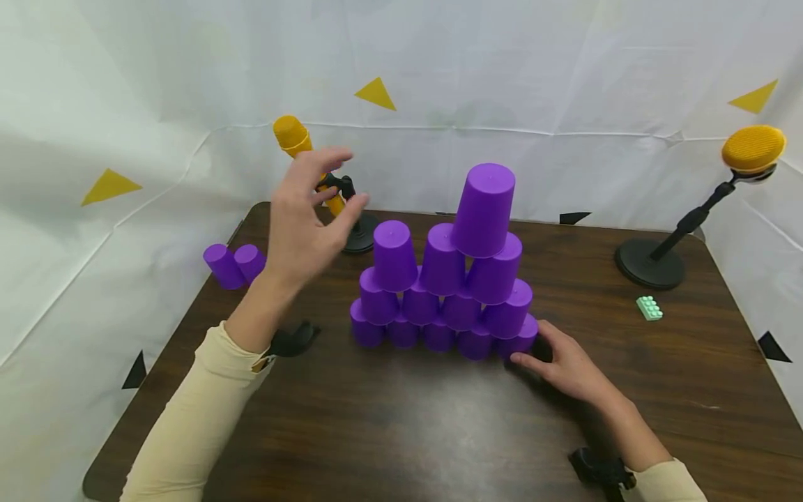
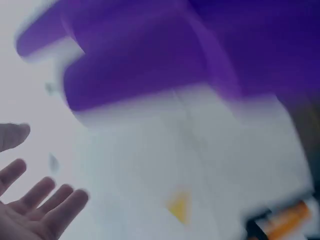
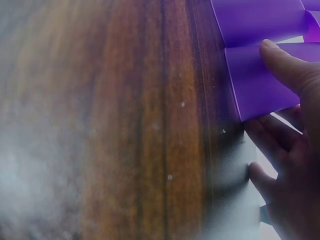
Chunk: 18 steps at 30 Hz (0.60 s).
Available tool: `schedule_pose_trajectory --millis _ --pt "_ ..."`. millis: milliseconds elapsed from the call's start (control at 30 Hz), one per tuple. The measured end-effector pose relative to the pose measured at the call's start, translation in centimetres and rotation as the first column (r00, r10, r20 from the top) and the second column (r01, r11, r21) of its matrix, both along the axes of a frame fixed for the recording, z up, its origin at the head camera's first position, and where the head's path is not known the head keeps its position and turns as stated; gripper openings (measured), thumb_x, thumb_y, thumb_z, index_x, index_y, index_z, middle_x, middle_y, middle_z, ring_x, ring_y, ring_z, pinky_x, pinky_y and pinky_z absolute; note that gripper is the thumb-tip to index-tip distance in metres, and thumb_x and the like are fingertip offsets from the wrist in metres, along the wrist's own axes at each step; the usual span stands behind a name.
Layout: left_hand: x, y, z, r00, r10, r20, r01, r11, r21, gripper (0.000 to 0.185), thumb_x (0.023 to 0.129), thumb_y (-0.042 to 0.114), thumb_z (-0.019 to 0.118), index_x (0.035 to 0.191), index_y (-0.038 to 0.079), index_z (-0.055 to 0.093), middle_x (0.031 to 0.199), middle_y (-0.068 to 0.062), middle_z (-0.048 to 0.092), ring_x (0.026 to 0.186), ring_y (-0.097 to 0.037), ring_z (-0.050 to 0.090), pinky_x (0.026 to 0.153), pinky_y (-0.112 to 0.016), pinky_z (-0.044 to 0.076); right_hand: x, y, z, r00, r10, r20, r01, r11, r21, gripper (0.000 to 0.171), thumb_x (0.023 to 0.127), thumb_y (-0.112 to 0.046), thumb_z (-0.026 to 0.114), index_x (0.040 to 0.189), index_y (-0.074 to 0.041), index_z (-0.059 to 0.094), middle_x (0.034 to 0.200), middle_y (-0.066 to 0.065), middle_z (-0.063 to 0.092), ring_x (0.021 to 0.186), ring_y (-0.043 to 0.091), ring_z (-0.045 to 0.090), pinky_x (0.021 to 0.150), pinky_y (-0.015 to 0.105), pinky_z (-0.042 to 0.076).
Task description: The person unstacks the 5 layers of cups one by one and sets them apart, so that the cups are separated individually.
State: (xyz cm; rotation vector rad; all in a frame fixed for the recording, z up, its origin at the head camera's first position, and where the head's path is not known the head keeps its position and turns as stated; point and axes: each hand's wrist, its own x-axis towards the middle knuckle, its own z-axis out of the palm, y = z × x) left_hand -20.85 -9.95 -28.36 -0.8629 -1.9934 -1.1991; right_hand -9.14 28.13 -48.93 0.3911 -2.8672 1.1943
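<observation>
A pyramid of purple cups (image 1: 442,293) stands upside down on the dark wooden table (image 1: 401,418). Its top cup (image 1: 484,209) sits tilted, off to the right of the stack's middle. My left hand (image 1: 307,216) hovers in the air left of the pyramid, fingers spread and holding nothing; the left wrist view shows the same open fingers (image 2: 35,210) below blurred purple cups (image 2: 150,50). My right hand (image 1: 567,362) rests on the table at the pyramid's right end, thumb touching the bottom right cup (image 3: 260,80).
Two spare purple cups (image 1: 235,265) lie at the table's left edge. A yellow microphone on a black stand (image 1: 326,181) is behind my left hand, another (image 1: 696,209) at the back right. A small green brick (image 1: 649,307) lies near it.
</observation>
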Motion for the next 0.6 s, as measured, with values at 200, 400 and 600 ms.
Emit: schedule_pose_trajectory --millis 200,400,600 --pt "2.7 5.8 2.9 0.960 -0.268 0.082 0.275 0.957 -0.091 0.054 0.087 0.019 0.075 0.136 0.009 0.053 0.134 -0.001 0.054 0.125 -0.011 0.047 0.090 -0.034 0.053 -0.1 -0.2 0.0 1.000 0.004 -0.023 -0.004 1.000 0.003 0.056 0.087 -0.032 0.076 0.134 -0.010 0.054 0.120 0.008 0.063 0.115 0.030 0.058 0.096 0.054 0.044" --pt "3.2 9.1 2.4 0.944 -0.322 0.072 0.330 0.928 -0.172 0.053 0.089 0.023 0.073 0.134 0.006 0.051 0.131 -0.005 0.053 0.123 -0.010 0.045 0.089 -0.029 0.046 -0.2 -0.5 -0.4 1.000 0.012 -0.029 -0.012 1.000 0.011 0.058 0.087 -0.032 0.076 0.135 -0.008 0.053 0.120 0.008 0.063 0.115 0.028 0.058 0.095 0.053 0.045" --pt "3.3 10.0 1.8 0.936 -0.334 0.111 0.345 0.934 -0.095 0.046 0.089 0.016 0.072 0.129 0.005 0.052 0.125 -0.008 0.053 0.116 -0.011 0.050 0.087 -0.025 0.051 -0.2 -0.7 -0.3 1.000 0.010 -0.023 -0.010 1.000 0.005 0.058 0.087 -0.033 0.075 0.135 -0.009 0.053 0.120 0.008 0.063 0.115 0.029 0.058 0.095 0.054 0.045"
